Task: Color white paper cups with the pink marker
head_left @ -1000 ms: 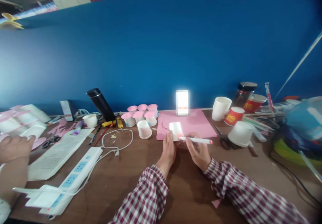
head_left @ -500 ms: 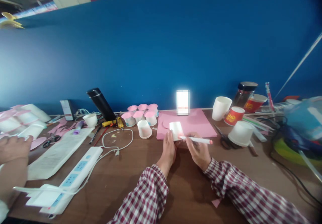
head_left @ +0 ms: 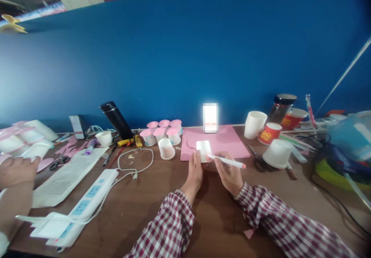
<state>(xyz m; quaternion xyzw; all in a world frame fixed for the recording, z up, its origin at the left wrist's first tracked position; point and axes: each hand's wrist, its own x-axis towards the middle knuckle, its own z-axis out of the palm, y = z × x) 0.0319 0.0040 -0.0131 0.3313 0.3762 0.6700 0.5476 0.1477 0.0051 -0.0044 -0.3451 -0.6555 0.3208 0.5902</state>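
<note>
My left hand [head_left: 194, 170] has its fingers closed around a white paper cup [head_left: 203, 149], which it holds just above the table in front of me. A white marker [head_left: 230, 161] with a pink end is gripped in my right hand [head_left: 230, 175], its tip touching or very close to the cup's lower right side. Some pink shows on the cup near that tip. Behind both hands lie pink paper sheets [head_left: 220, 140]. To the left stands an upside-down white cup [head_left: 166, 149], beside several small cups with pink tops [head_left: 160, 133].
Scissors [head_left: 257, 159], another white cup [head_left: 277, 153] and a red cup [head_left: 270, 133] are on the right. A power strip [head_left: 84, 205], its cable, a black flask [head_left: 116, 118] and a printed sheet [head_left: 68, 176] occupy the left. Another person's hand [head_left: 17, 173] rests by a pile of cups.
The cup in my left hand has shifted and turned slightly to the right. The marker's rear end has dipped a little in my right hand.
</note>
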